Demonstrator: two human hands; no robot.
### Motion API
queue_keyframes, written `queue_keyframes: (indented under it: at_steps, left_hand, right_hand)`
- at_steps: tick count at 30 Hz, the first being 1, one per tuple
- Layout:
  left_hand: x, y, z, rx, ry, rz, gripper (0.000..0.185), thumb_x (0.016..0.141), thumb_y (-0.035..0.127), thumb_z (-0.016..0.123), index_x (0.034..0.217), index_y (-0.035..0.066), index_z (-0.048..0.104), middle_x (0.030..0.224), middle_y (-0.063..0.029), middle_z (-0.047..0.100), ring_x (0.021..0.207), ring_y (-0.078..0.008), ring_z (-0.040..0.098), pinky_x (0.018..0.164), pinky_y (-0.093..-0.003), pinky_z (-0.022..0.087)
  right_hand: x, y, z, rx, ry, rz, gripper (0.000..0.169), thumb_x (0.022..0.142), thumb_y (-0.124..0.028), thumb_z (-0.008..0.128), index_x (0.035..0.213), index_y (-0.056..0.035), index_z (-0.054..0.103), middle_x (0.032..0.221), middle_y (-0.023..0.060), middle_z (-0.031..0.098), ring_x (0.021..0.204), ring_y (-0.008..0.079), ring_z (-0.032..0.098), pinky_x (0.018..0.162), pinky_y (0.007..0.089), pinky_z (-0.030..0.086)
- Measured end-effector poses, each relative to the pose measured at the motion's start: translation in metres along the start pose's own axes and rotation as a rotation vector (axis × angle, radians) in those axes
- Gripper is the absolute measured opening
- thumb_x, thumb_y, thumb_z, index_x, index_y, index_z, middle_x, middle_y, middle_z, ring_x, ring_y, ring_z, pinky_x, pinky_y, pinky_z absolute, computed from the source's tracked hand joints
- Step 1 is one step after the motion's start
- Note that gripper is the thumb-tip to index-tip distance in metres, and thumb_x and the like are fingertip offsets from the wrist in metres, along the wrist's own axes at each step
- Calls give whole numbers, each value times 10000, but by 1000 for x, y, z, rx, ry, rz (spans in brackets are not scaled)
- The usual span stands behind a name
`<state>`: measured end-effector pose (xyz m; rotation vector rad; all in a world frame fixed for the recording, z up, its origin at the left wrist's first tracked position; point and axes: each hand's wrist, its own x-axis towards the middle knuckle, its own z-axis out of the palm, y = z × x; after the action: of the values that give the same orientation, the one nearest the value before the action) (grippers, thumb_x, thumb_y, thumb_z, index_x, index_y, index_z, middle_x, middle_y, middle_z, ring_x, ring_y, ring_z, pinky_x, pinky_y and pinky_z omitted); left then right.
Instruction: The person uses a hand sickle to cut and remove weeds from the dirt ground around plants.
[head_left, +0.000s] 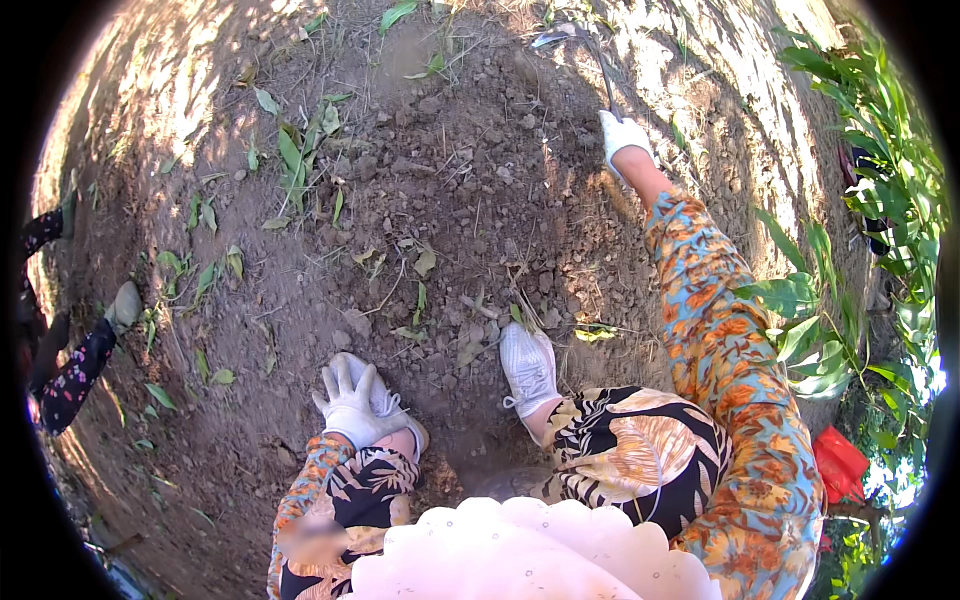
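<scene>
My right hand (626, 141), in a white glove, is stretched out ahead over the soil and closed around the handle of a hand tool (602, 67). A curved metal blade, like a sickle's, shows at the tool's far end, near the top of the view. On my left shoe (379, 386) rests my left hand (355, 405), gloved in white, its fingers spread and holding nothing. My right shoe (529, 366) stands on the loose brown soil (465, 210) before me.
Green leaves (294, 161) and dry twigs lie scattered on the ground. Leafy branches (900, 180) hang along the right side, with a red thing (840, 463) below them. Another person's legs, in dark flowered trousers (79, 375), are at the far left.
</scene>
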<state>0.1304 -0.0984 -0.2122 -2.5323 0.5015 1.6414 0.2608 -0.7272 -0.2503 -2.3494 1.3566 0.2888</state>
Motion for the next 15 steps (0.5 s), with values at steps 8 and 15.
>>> queue_keyframes:
  at_steps: [8,15]
  left_hand:
    - [12,-9,18,-97,20,31,1239,678,709,855,1687,274,283,1747,-332,-77,1571,-628,-123,1231,-772,66]
    - [14,-9,20,-91,55,37,1188,701,675,858,1677,272,314,1748,-330,-82,1569,-629,-125,1246,-747,33]
  right_hand:
    - [41,-41,36,-35,16,-111,646,1056,-574,511,1285,1,696,1248,306,709,1219,477,660,1037,512,517]
    - [-12,49,48,-69,-28,-28,593,1053,-565,533,1182,-20,729,1145,279,740,1103,471,692,945,505,537]
